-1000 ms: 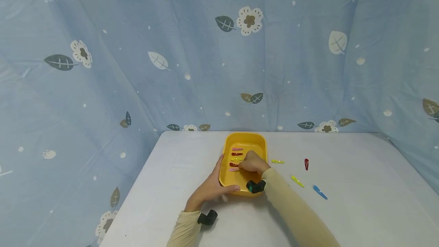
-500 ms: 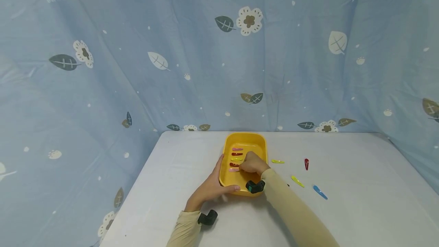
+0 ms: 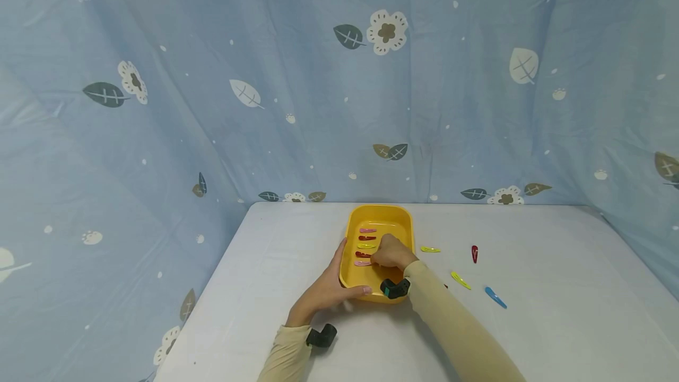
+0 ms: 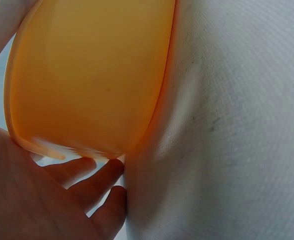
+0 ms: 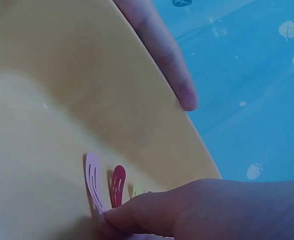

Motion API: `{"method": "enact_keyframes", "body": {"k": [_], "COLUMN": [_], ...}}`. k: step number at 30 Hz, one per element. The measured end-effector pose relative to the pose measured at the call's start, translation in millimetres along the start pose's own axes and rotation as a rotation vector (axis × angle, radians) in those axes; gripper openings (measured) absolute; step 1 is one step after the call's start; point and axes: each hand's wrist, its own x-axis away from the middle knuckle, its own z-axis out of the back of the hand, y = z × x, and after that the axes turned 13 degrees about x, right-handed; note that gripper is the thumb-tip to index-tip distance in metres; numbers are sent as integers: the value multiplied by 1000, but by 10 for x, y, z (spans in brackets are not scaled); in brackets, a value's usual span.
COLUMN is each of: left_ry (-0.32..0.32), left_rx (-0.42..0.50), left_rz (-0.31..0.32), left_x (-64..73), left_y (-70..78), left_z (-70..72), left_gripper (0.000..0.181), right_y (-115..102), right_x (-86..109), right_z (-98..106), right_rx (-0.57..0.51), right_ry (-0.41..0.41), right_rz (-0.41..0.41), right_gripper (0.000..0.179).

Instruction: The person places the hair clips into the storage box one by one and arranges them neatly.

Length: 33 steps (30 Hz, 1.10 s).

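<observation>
A yellow tray [image 3: 379, 298] stands on the white table, with a column of hair clips along its left side. My left hand [image 3: 325, 289] grips its near-left corner, thumb on the front rim and fingers along the left wall. In the left wrist view, the fingertips [image 4: 118, 166] lie against the tray's outer wall. Inside the tray, my right hand [image 3: 391, 252] pinches the end of the nearest pink hair clip [image 5: 93, 175]. Beside that one lies a red hair clip [image 5: 118, 182]; a yellow hair clip [image 3: 366, 246] is farther along, partly hidden by the thumb in the right wrist view.
Right of the tray lie two yellow hair clips [image 3: 460, 280], a red hair clip [image 3: 474, 254] and a blue hair clip [image 3: 495, 297]. A small dark tip [image 3: 446, 286] shows beside the right sleeve. A blue patterned curtain [image 3: 318, 105] hangs behind the table.
Hardly anything differs. My right hand has shifted very slightly within the tray, still at the pink hair clip; the left hand keeps its place on the tray.
</observation>
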Motion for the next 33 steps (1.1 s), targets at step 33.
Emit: {"method": "enact_keyframes", "body": {"k": [33], "left_ry": [-8], "left_rx": [-2], "left_rz": [-10], "left_x": [-10], "left_y": [-34], "left_z": [10], "left_gripper": [125], "right_y": [-74], "right_x": [127], "right_z": [290], "right_rx": [-55], "right_ry": [73], "right_rz": [203], "right_gripper": [36]}}
